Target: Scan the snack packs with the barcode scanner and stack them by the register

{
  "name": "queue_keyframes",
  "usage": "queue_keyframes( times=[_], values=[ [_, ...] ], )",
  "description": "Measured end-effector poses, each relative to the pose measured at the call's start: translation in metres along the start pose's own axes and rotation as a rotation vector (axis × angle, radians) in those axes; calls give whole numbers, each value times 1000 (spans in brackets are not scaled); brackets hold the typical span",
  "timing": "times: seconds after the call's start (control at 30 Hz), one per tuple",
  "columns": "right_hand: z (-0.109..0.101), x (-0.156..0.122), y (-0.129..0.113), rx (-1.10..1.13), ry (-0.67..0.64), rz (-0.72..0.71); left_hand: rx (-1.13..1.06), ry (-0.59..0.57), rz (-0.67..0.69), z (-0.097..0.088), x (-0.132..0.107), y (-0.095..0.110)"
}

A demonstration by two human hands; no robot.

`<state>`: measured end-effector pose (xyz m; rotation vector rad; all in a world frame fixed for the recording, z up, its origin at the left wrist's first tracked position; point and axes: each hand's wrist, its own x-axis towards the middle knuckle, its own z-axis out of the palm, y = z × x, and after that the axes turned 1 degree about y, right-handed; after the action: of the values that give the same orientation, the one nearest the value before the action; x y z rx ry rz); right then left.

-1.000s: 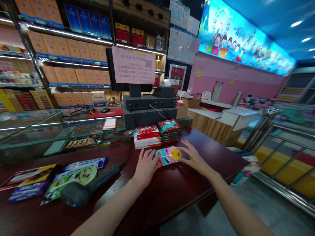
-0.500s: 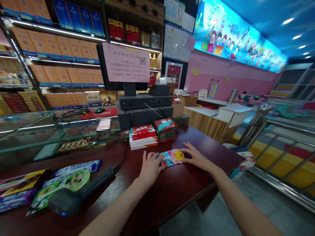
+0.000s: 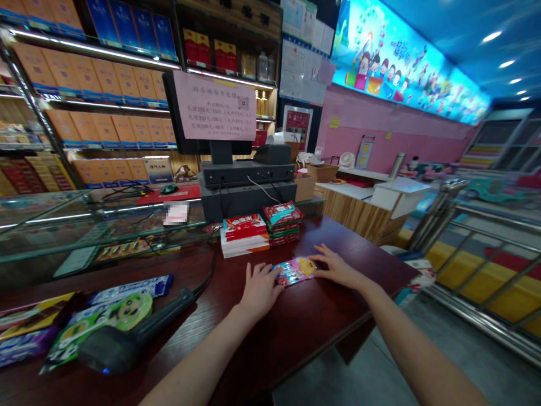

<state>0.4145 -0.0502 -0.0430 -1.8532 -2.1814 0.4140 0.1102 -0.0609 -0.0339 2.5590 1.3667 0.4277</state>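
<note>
There we were, our left hand [image 3: 261, 291] and right hand [image 3: 336, 269] spread apart on the dark red table [image 3: 296, 330], fingers touching either end of a pink snack packet [image 3: 295, 271]!

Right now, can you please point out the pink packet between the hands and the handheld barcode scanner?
Pink packet [image 3: 294, 271]: head view, middle of its front.
Handheld barcode scanner [image 3: 107, 349]: head view, its wide dark end.

A flat, glossy pink snack packet [image 3: 294, 271] printed with cartoon figures is laid face up on a dark red wooden counter [image 3: 304, 321]. Its long side is set slightly aslant across the counter.
</note>
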Motion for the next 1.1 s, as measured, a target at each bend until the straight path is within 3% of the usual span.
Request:
queue_keyframes(
  times=[1.1],
  values=[
    [12, 12, 17, 87, 35, -92, 26, 24, -27, 7, -8, 3]
  ],
)
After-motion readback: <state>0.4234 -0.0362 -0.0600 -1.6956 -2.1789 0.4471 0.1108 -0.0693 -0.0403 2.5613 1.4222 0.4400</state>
